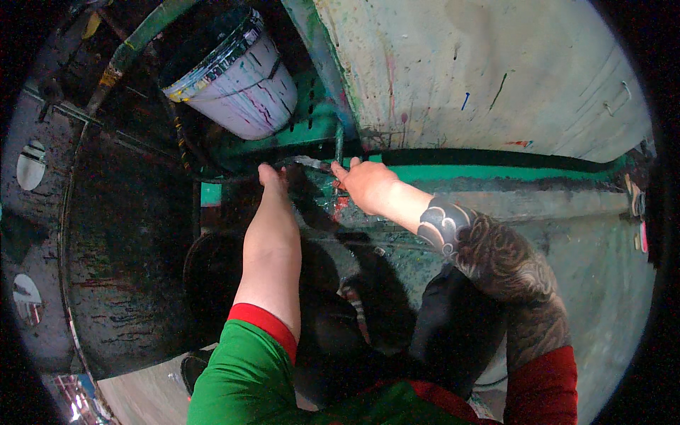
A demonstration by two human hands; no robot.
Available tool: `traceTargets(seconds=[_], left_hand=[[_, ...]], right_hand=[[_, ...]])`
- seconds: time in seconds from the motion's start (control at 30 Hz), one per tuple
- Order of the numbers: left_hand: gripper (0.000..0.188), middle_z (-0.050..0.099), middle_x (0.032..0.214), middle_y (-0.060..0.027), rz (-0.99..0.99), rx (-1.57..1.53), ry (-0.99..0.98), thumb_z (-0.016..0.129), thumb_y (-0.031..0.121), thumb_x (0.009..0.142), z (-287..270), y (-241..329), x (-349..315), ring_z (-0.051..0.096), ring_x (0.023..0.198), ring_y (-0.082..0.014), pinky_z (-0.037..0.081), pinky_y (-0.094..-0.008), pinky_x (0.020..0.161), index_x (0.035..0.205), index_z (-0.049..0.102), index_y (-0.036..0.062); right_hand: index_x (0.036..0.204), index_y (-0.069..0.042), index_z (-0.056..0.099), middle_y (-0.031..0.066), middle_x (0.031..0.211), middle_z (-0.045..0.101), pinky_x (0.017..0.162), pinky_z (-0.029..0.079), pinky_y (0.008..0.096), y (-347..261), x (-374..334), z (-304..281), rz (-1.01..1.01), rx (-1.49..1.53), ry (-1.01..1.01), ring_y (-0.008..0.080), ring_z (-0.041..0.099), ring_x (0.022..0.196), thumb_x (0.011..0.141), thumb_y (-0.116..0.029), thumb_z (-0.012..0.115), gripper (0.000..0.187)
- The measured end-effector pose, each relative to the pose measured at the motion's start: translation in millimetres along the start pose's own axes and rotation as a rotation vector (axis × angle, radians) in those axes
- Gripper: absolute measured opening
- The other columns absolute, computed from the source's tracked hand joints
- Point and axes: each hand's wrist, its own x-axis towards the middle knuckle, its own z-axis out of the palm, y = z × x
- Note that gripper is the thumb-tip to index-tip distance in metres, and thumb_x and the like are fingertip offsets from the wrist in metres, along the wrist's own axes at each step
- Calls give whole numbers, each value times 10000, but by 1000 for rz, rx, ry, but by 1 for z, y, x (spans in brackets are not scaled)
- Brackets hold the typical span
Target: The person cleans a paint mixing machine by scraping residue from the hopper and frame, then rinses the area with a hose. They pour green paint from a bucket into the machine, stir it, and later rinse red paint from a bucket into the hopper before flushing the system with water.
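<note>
My left hand (273,174) reaches forward to a dark gap under the bucket. Its thumb shows and most of its fingers are hidden; it appears closed at the near end of a pale, shiny strip-like piece (307,163) whose kind I cannot make out. To the right, my right hand (366,185) has its fingers curled at the other end of that piece, beside a thin upright green metal rod (339,145). What lies inside its fingers is hidden.
A paint-streaked white bucket (248,99) leans on a green slotted ledge (312,117). A stained pale panel (482,71) rises at the right. A green rail (453,172) runs below it. A dark stained panel (127,269) stands left, with a hose (183,145) hanging above.
</note>
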Motion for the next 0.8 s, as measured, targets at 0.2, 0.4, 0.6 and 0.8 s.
traceTargets(seconds=[0.2,0.4,0.6,0.8], left_hand=[[431,589,1214,-188,-11,-53,40,549,277,920,1,0,0,645,870,-340,583,-427,596,1242,539,-10],[422,578,1200,-202,4,57,35,559,193,909,-2,-7,5,648,854,-342,598,-431,627,1262,507,-31],[341,610,1141,-172,-52,4,166,549,123,922,-3,-12,33,651,784,-306,577,-462,608,1246,506,26],[404,643,1016,-137,-7,41,272,623,190,938,2,-9,16,615,672,-260,566,-415,622,1300,470,96]], right_hand=[[1584,-109,306,249,1277,576,816,589,432,-2,2,2,-22,13,-5,362,693,1020,869,-52,613,780],[1586,-110,302,250,1275,575,830,586,430,-3,2,-2,-19,8,-9,362,689,1032,872,-39,603,778],[1561,-102,347,244,1259,604,823,588,448,-3,1,1,-51,15,38,366,691,1038,949,-150,574,655],[1542,-99,378,249,1258,622,807,595,459,-2,1,5,-80,10,67,373,700,1025,971,-193,567,609]])
